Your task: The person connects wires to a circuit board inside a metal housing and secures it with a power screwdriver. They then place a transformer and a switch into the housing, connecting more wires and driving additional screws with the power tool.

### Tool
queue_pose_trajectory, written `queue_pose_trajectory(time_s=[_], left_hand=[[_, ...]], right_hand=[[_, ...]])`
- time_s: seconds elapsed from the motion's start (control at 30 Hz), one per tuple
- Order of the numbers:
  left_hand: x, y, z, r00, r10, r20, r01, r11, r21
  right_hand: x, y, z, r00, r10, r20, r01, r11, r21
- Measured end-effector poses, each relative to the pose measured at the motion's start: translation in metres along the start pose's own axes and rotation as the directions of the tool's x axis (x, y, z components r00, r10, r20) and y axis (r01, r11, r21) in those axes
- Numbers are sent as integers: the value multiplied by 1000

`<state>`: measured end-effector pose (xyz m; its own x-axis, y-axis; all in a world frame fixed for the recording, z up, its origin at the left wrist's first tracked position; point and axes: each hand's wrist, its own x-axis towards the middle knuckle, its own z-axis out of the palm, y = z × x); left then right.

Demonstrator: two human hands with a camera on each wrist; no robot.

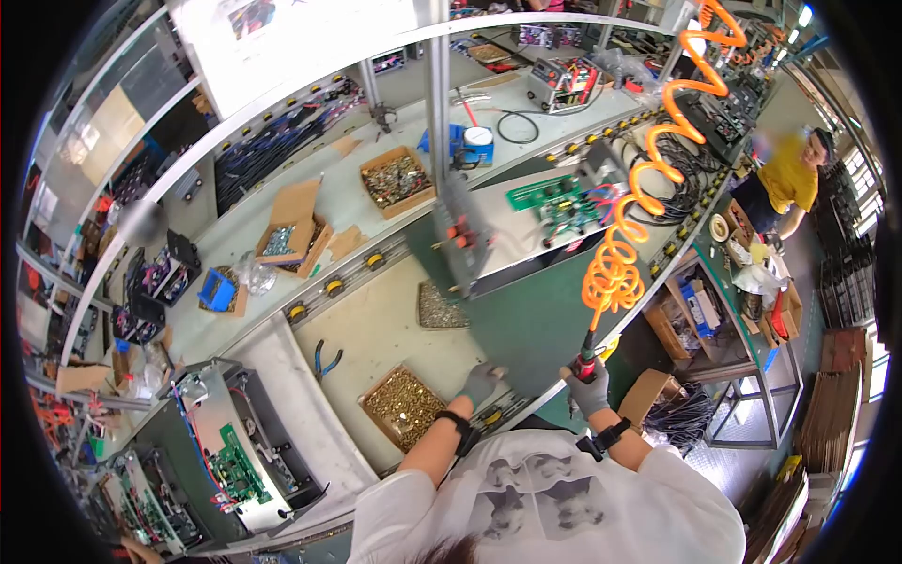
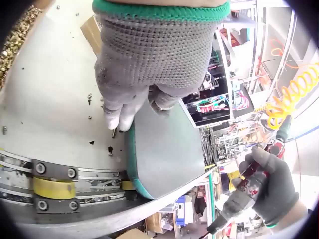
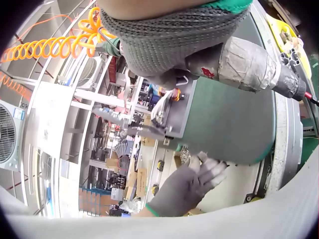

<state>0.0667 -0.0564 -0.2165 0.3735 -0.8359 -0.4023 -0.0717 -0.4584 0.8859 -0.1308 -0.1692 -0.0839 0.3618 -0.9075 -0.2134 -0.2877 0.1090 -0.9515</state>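
Note:
My right hand (image 1: pixel 590 390), in a grey knit glove, grips a pneumatic screwdriver (image 3: pixel 249 64) whose grey body is wrapped in worn tape. An orange coiled hose (image 1: pixel 615 273) runs up from the tool. My left hand (image 2: pixel 154 55), gloved too, reaches down over the pale worktop beside a green board (image 2: pixel 167 149). Its fingers look fairly straight in the right wrist view. A small screw (image 2: pixel 113 133) shows right at its fingertips, with several more lying loose nearby. Left of this hand stands a cardboard tray of brass-coloured screws (image 1: pixel 404 404).
A metal chassis with green circuit boards (image 1: pixel 554 211) lies on the green board. Pliers (image 1: pixel 327 360) and another parts tray (image 1: pixel 442 305) are on the worktop. Roller rails (image 1: pixel 348 273) edge the line. An open chassis (image 1: pixel 240 451) stands at left. A person in yellow (image 1: pixel 787 179) stands far right.

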Motion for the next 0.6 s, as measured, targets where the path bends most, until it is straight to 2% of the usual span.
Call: queue_pose_trajectory(time_s=[0.03,0.07,0.1,0.17,0.2,0.23,0.27,0.33,0.37,0.43,0.47,0.5,0.53,0.57,0.6], left_hand=[[2,16,-1,998,13,60,-10,998,-62],[16,1,7,997,43,68,-43,999,-12],[27,-18,12,996,62,67,-64,997,36],[12,-9,0,993,85,78,-102,962,253],[4,-16,-4,994,-57,95,58,998,-11],[-10,-27,-11,977,-170,132,201,940,-274],[-34,-34,-23,973,-214,88,231,925,-301],[-80,-33,-46,955,-295,-34,290,951,-109],[-95,-43,-52,948,-312,-60,303,945,-125],[-130,-71,-53,887,-280,-368,314,949,37],[-139,-124,-49,812,-387,-436,367,921,-134],[-150,-119,-55,794,-402,-457,377,914,-148],[-162,-102,-64,738,-406,-539,386,909,-157],[-171,-94,-73,671,-404,-621,394,905,-163],[-168,-106,-72,629,-571,-527,324,809,-490]], right_hand=[[2,0,2,1000,-6,-1,6,1000,17],[2,-3,3,1000,5,28,-4,999,-33],[5,5,5,999,-37,31,37,999,0],[10,21,6,997,-49,63,49,999,3],[11,27,6,994,-34,107,35,999,-3],[12,33,7,989,-24,149,25,1000,-5],[15,39,8,983,18,184,-13,1000,-25],[10,32,19,970,83,230,-74,996,-50],[14,48,20,970,51,237,-36,997,-67],[15,53,32,958,-16,285,47,994,-100],[16,55,33,953,-15,303,43,995,-86],[16,54,37,946,-15,323,39,997,-68],[5,30,47,940,44,340,-23,997,-68],[2,31,56,946,49,320,-45,999,-20],[-2,24,63,939,61,338,-51,998,-36]])
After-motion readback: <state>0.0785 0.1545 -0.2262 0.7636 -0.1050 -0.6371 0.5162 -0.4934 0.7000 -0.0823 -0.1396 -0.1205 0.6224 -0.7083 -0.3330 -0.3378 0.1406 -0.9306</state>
